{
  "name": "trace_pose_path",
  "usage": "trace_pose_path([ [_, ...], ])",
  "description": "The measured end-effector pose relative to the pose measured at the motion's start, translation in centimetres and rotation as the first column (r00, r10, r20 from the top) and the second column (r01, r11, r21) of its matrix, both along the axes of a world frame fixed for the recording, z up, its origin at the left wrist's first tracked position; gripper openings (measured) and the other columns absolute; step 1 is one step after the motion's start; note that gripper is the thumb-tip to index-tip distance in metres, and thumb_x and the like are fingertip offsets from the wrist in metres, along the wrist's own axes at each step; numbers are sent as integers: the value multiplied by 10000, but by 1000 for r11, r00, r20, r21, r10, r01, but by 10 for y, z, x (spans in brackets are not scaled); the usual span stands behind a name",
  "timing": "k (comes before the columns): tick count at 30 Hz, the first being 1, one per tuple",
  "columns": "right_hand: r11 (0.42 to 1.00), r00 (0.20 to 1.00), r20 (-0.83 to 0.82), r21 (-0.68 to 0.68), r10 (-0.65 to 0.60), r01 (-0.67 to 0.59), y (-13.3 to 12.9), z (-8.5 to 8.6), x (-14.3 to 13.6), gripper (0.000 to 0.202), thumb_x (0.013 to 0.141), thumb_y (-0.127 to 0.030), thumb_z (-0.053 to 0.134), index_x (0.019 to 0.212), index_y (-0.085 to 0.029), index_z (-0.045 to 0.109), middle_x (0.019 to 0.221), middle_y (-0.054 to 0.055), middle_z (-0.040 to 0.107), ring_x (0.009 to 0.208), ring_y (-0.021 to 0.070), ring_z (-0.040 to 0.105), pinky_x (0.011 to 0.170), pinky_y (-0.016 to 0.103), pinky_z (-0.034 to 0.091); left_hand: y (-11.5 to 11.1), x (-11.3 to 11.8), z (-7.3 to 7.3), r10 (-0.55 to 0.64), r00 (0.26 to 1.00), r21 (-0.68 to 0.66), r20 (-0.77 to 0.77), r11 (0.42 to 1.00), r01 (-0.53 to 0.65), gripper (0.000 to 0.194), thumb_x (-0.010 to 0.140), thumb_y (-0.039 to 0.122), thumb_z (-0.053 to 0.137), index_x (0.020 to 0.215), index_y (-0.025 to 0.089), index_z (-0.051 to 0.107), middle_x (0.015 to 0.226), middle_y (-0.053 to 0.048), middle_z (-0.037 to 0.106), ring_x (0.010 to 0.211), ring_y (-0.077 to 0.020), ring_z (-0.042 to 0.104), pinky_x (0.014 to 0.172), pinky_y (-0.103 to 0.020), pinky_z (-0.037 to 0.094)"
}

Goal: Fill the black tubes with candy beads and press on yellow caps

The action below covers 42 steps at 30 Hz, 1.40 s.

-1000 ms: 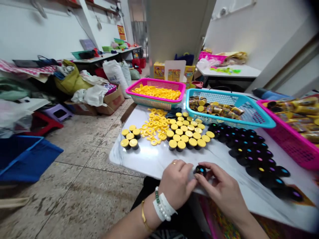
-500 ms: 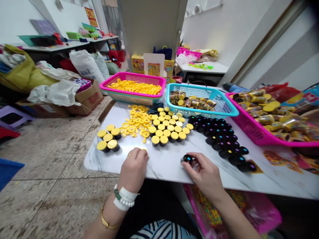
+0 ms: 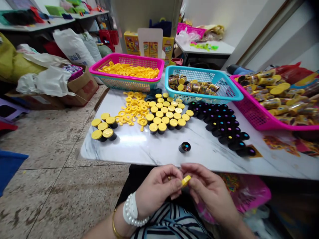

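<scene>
My left hand (image 3: 159, 186) and my right hand (image 3: 211, 191) meet over my lap, just below the table edge. Between their fingertips they pinch a small round yellow lid (image 3: 185, 181), seen nearly edge-on. On the table beyond them stands a single black cup (image 3: 184, 147), its top open and a blue spot showing inside; neither hand touches it. Farther back are several black cups with yellow lids (image 3: 161, 127), with a smaller group of them (image 3: 102, 126) at the left. Loose yellow ring-shaped pieces (image 3: 134, 108) lie between these groups. Open black cups (image 3: 219, 124) stand in rows at the right.
A pink basket (image 3: 159, 77) of yellow pieces and a blue basket (image 3: 231, 89) of wrapped tubes line the table's back. Another pink basket (image 3: 259, 116), heaped with tubes, is at the right. Below the table edge is a pink container (image 3: 264, 192). Boxes and sacks stand at the left.
My right hand has let go of the black cup, leaving it on the table. Both hands have come back together over my lap, the yellow lid now held between them. The view has tilted down.
</scene>
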State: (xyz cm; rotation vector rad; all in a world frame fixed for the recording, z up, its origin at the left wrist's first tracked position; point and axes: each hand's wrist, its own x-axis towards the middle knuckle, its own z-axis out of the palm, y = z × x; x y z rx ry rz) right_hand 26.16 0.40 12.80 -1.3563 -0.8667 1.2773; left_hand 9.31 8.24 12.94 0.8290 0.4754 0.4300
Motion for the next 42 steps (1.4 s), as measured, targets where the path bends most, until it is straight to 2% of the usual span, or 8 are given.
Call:
trace_pose_path([
  [4,998,961,-268,-23,-68,64,5,-1,5,198,764,-339,774,873,-194,694,795,23,624,426,14,443,383,144,304,3,16,-3,16,996,-2,86,1000,-16,270,848,365,671,838,125,547,739,-10,535,555,-56,478,529,-193,348],
  [8,995,963,-251,-34,-100,95,11,4,19,162,765,-314,774,835,-195,688,657,-8,590,390,25,424,361,149,289,12,29,7,136,990,200,-32,971,-127,242,872,362,620,831,130,564,786,-23,550,564,-68,495,532,-208,395],
  [11,985,983,-81,-49,-167,163,29,9,34,176,772,-334,768,853,-185,719,552,-35,530,372,27,386,342,147,249,23,39,3,475,863,613,-170,737,-285,221,834,282,655,1008,154,603,943,-53,567,693,-110,541,613,-242,465],
  [14,987,985,82,-35,-151,154,54,12,48,236,734,-357,791,850,-157,742,619,-18,562,399,19,380,345,150,237,35,52,-12,595,786,879,-168,451,-154,461,755,197,717,1188,167,563,1160,-100,531,891,-175,575,788,-322,521],
  [18,978,968,240,-172,-72,115,77,15,53,344,678,-421,812,836,-129,718,415,-67,455,340,31,321,326,153,203,43,64,-26,587,777,946,-228,323,33,330,804,179,656,1130,193,610,1109,-72,557,998,-209,569,902,-370,505],
  [34,994,961,276,-105,-10,41,80,6,46,361,784,-496,713,786,-205,499,463,-48,588,389,107,547,420,202,427,50,63,-16,521,769,915,-369,347,204,142,841,241,588,963,189,640,823,-24,599,741,-168,561,666,-271,432],
  [39,996,946,325,-83,-14,43,78,10,43,346,802,-489,693,800,-211,488,484,-56,586,398,106,553,416,207,451,60,58,-4,345,849,775,-400,622,112,300,854,383,600,1037,149,646,662,5,612,594,-132,548,579,-244,403],
  [42,996,952,303,-73,-28,53,76,7,42,346,800,-487,696,829,-209,493,498,-52,598,423,116,577,458,227,486,66,58,-2,298,858,708,-419,699,103,271,905,403,525,935,167,656,599,25,573,545,-113,511,520,-222,356],
])
